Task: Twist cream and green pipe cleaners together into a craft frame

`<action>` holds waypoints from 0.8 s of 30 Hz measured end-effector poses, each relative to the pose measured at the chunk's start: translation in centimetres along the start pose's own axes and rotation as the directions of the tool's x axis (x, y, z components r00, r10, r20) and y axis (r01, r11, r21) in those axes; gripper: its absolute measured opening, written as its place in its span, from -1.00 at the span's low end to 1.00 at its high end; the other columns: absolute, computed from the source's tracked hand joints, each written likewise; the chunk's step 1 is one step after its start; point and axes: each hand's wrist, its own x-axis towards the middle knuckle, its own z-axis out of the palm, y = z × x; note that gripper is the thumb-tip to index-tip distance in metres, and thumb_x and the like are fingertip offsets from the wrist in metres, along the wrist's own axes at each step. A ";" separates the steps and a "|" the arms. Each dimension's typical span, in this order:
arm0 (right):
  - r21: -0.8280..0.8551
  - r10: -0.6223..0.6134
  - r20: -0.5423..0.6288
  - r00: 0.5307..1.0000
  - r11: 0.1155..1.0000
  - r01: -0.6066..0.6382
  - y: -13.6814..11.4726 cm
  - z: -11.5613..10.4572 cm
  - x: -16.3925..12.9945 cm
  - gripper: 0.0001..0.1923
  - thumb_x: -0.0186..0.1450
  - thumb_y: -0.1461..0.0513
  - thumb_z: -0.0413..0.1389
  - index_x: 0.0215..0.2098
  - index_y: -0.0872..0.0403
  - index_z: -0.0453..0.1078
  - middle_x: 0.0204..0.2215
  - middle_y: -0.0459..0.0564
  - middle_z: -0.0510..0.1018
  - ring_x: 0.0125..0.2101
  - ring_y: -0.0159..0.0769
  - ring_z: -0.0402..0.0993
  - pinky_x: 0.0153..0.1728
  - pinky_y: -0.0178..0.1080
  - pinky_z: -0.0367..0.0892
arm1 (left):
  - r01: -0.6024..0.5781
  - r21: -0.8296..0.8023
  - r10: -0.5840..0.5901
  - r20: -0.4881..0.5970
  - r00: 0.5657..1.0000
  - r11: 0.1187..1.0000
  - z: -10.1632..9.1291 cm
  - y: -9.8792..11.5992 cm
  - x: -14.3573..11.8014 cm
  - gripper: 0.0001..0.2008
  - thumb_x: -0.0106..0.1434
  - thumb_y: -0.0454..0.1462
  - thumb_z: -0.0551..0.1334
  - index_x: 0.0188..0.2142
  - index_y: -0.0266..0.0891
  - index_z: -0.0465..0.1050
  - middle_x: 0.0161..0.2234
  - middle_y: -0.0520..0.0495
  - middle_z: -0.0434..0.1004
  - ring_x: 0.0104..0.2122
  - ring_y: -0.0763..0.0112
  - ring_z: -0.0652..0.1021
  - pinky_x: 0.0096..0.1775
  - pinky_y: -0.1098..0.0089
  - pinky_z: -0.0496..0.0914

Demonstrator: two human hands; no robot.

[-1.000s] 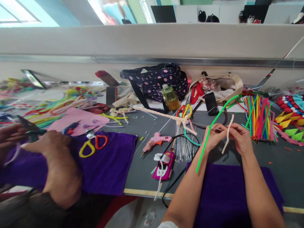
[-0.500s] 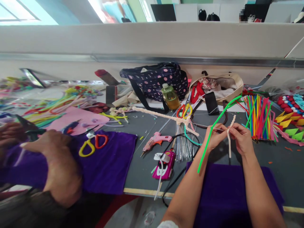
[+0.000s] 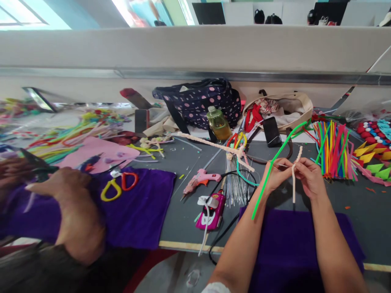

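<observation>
My left hand (image 3: 277, 178) and my right hand (image 3: 308, 176) meet over the right part of the table, fingertips pinched together. Between them is a pale peach pipe cleaner (image 3: 294, 185); its upper end is twisted and sticks up, its lower end hangs straight. A thin wire seems to pass near my left fingertips; its exact hold is hidden. A bright green pipe cleaner (image 3: 276, 158) slants across my left hand and wrist. To the left, a long twisted peach pipe cleaner branch (image 3: 210, 143) lies over a bundle of metal wires (image 3: 236, 189).
A pink glue gun (image 3: 201, 179), a magenta device (image 3: 212, 211) with cable, and scissors (image 3: 119, 183) lie left. Colourful pipe cleaners (image 3: 332, 150) lie right. A dotted bag (image 3: 198, 103), bottle (image 3: 218, 124) and phone (image 3: 271, 132) stand behind. Another person's hand (image 3: 61, 183) works far left.
The upper part of the peach pipe cleaner between my fingers has shifted slightly left and looks more curled. Both hands stay in nearly the same place. The view has shifted slightly.
</observation>
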 end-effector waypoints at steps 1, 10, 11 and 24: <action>0.005 -0.005 -0.001 1.000 1.000 0.005 0.0 0.0 0.0 -0.83 0.08 0.17 0.30 -0.51 0.06 0.44 -0.59 -0.14 0.42 -0.61 -0.52 0.17 -0.64 -0.42 0.03 | 0.001 -0.009 -0.001 0.002 1.000 1.000 0.0 0.0 0.0 -0.66 0.05 -0.04 0.35 -0.52 -0.32 0.49 -0.54 -0.01 0.43 -0.50 0.51 0.41 -0.44 0.50 0.25; -0.034 -0.084 0.006 0.996 0.996 0.084 0.3 -0.2 0.3 -0.76 0.06 0.12 0.31 -0.56 0.07 0.39 -0.54 -0.16 0.31 -0.57 -0.49 0.15 -0.60 -0.38 0.07 | 0.064 -0.165 -0.071 -0.041 0.997 0.984 0.7 0.2 0.0 -0.64 -0.01 -0.04 0.38 -0.56 -0.32 0.43 -0.60 0.02 0.36 -0.56 0.56 0.35 -0.48 0.50 0.22; -0.032 -0.095 0.003 0.996 0.995 0.095 0.3 -0.1 0.2 -0.76 0.05 0.12 0.31 -0.56 0.06 0.38 -0.53 -0.15 0.31 -0.56 -0.48 0.16 -0.59 -0.37 0.09 | 0.061 -0.185 -0.070 -0.046 0.996 0.981 0.7 0.1 0.0 -0.64 0.01 -0.04 0.36 -0.56 -0.32 0.42 -0.60 0.02 0.37 -0.56 0.55 0.35 -0.48 0.50 0.23; -0.010 -0.081 -0.076 0.994 0.997 0.080 0.3 0.4 0.0 -0.75 0.03 0.09 0.31 -0.51 0.04 0.39 -0.52 -0.13 0.42 -0.56 -0.39 0.31 -0.61 -0.32 0.24 | 0.159 -0.323 -0.125 0.123 0.984 0.933 0.4 0.6 0.0 -0.64 0.03 -0.05 0.36 -0.48 -0.35 0.45 -0.51 -0.05 0.45 -0.57 0.48 0.47 -0.47 0.42 0.42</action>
